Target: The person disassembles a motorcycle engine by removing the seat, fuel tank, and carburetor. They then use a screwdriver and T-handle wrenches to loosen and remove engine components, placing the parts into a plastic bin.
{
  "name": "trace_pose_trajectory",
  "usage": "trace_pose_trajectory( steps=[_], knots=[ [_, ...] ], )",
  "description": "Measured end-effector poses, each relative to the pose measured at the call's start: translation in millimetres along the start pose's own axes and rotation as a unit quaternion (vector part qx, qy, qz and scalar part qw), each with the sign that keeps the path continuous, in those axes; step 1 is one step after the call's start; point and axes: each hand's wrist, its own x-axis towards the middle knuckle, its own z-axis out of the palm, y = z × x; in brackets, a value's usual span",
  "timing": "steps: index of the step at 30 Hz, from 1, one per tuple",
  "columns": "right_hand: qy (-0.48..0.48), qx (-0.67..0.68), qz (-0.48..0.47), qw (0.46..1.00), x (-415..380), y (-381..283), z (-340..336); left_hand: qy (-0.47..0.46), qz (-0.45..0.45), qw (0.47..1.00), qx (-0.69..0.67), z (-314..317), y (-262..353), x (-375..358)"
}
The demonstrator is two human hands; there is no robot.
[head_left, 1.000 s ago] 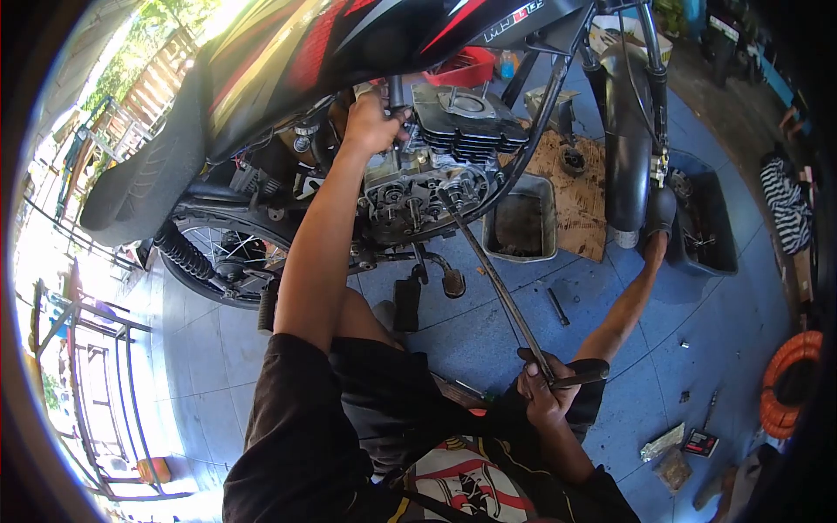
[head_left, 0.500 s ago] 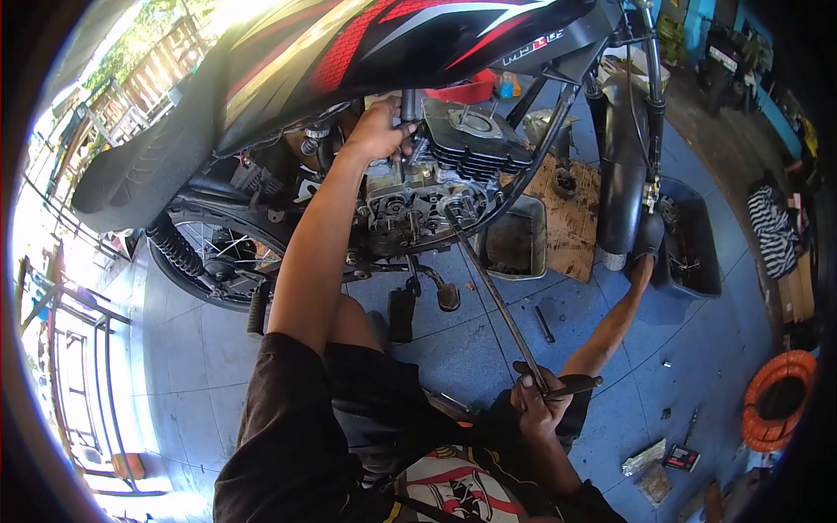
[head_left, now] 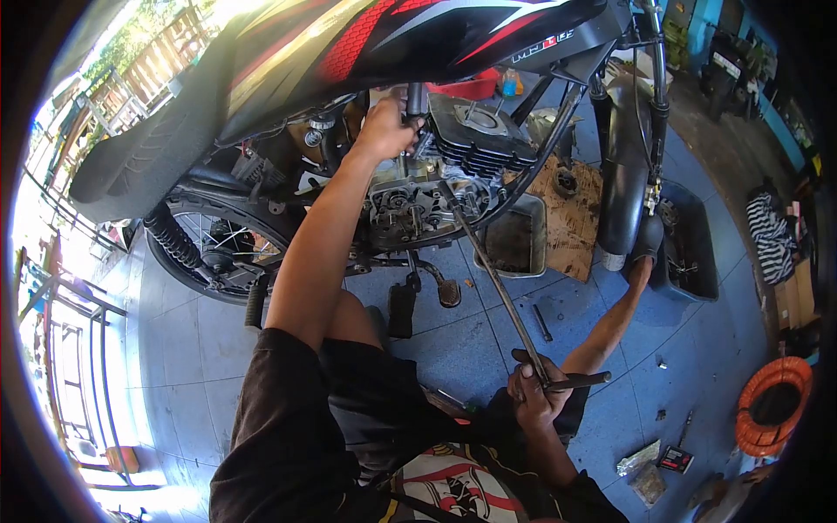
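A blue tiled floor (head_left: 453,349) is spreading under everything, and on it a motorcycle (head_left: 410,52) is standing sideways, with its black seat (head_left: 144,166) pointing to the left of the view and its front fender (head_left: 621,174) to the right. Below the fuel tank, the engine (head_left: 418,200) is sitting in the frame, and its near side is showing the inner gears without a cover. A dark tub (head_left: 689,289) is resting on the floor just beside the fender, and between the fender and the engine a stained piece of cardboard (head_left: 574,209) is lying flat. A grey basin (head_left: 541,248) is standing close to the cardboard's left edge. The long-shafted wrench (head_left: 497,283) is slanting from the near side up to the uncovered side of the engine; I cannot tell if its far end is seated on a part. At its near end, the right hand (head_left: 536,397) is holding it, and this grip is pressing firmly around the shaft, beside a dark crosswise handle. The left hand (head_left: 388,131) is reaching behind the engine cylinder, next to a dark upright tube (head_left: 417,100); its fingers are bending, but I cannot tell what this grip is pinching. A short dark rod (head_left: 542,322) is lying on the tiles, to the right of the wrench.
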Motion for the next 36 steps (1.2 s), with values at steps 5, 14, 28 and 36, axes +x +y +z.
trace_pose_trajectory(
  steps=[5, 14, 28, 36],
  knots=[
    [-0.006, -0.082, -0.064, 0.995, 17.4, -3.2, 22.9, -0.054, 0.009, 0.994, -0.09, -6.9, -4.4, 3.0],
    [0.018, -0.311, -0.238, 0.92, 53.3, -18.9, 89.8, -0.069, -0.017, 0.997, -0.015, -9.8, -4.0, 5.3],
    [-0.042, -0.365, -0.233, 0.9, 65.7, 10.5, 95.6, -0.008, 0.105, 0.992, 0.073, 1.3, -6.6, -14.8],
    [-0.064, -0.424, -0.34, 0.837, 73.9, 14.5, 88.9, 0.032, 0.116, 0.992, 0.033, 9.5, -2.9, -21.9]
  ],
)
